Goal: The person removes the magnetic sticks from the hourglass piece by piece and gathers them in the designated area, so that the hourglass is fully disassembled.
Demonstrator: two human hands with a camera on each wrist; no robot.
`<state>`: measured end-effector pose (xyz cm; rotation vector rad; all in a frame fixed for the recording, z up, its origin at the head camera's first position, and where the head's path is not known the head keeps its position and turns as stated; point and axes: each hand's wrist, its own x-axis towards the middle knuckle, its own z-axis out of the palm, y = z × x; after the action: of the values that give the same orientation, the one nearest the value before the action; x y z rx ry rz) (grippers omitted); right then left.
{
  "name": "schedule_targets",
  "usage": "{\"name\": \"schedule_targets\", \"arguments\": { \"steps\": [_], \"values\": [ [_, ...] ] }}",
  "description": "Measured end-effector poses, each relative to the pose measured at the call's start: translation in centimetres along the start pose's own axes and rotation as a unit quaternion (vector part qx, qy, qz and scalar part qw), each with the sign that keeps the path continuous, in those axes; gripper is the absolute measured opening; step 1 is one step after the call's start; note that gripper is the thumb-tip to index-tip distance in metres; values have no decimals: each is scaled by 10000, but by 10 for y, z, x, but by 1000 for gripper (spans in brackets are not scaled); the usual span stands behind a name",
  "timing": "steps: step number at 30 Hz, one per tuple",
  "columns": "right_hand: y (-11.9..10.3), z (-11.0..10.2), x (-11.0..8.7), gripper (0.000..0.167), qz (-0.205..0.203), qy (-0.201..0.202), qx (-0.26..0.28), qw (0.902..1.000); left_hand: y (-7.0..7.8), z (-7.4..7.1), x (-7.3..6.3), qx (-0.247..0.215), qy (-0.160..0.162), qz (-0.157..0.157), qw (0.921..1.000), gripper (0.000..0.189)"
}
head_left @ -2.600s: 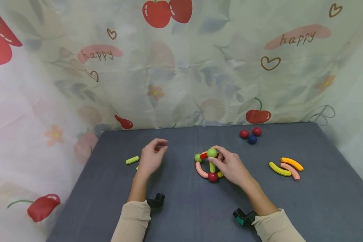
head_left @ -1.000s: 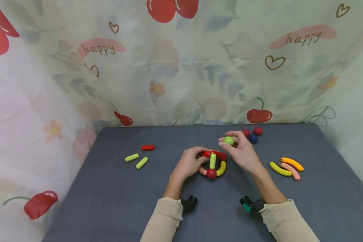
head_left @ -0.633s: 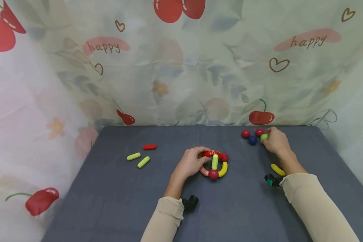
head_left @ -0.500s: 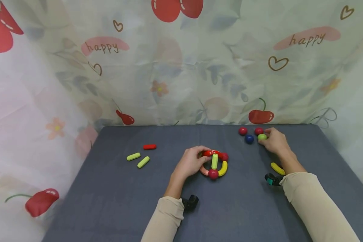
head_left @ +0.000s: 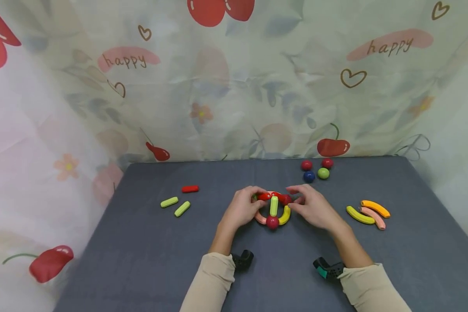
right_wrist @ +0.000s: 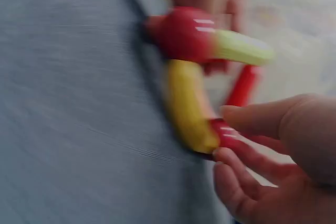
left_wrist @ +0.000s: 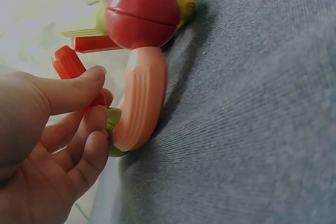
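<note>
A ring of toy building pieces lies mid-table: curved pink [left_wrist: 142, 98] and yellow [right_wrist: 186, 103] rods joined by balls, with a red ball [head_left: 272, 222] at the front. From that ball a light green rod [head_left: 274, 206] rises, its upper end bare. My left hand [head_left: 242, 207] is at the ring's left side and pinches a short red rod [left_wrist: 68, 62] between thumb and fingers, above a mostly hidden green ball [left_wrist: 113, 121]. My right hand [head_left: 313, 206] has thumb and fingertips around the red ball [right_wrist: 224, 132] at the ring's far right, beside the yellow rod's end; that view is blurred.
Two red balls [head_left: 306, 165], a blue ball [head_left: 309, 176] and a green ball [head_left: 323, 173] sit at the back right. Curved yellow, pink and orange rods [head_left: 375, 209] lie right. Two light green rods [head_left: 169, 202] and a red rod [head_left: 190, 189] lie left. A printed curtain [head_left: 234, 95] hangs behind.
My left hand came from the left to the ring and stays there. My right hand took the green ball off, set it beside the balls at the back right, and came back to the ring.
</note>
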<state>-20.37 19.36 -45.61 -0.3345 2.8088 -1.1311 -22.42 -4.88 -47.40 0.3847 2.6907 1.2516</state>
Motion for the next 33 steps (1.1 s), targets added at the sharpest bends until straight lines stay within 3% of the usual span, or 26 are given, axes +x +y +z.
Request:
{"name": "schedule_targets", "arguments": {
  "steps": [4, 9, 17, 21, 24, 28, 31, 33],
  "values": [
    [-1, 33, 5, 41, 75, 343, 126, 9993, -1, -3, 0, 5, -124, -15, 9999, 25],
    [7, 40, 9, 35, 269, 664, 246, 9971, 0, -3, 1, -194, -89, -55, 9998, 27],
    [8, 43, 13, 36, 314, 569, 407, 9971, -2, -11, -1, -432, 298, -25, 9986, 26],
    [8, 46, 14, 37, 344, 544, 405, 9971, -12, -29, -8, 139, 767, -192, 9968, 30],
    [8, 48, 14, 37, 319, 562, 364, 9972, -28, -50, -15, 914, 1221, -362, 9876, 32],
    [8, 46, 12, 37, 322, 582, 323, 9973, -55, -82, -23, 2004, 1687, -680, 9627, 29],
    [9, 45, 11, 37, 333, 583, 347, 9971, -71, -101, -27, 2580, 1756, -953, 9453, 24],
    [8, 46, 12, 37, 331, 569, 370, 9971, -78, -110, -28, 2818, 1651, -1051, 9393, 22]
  ]
}}
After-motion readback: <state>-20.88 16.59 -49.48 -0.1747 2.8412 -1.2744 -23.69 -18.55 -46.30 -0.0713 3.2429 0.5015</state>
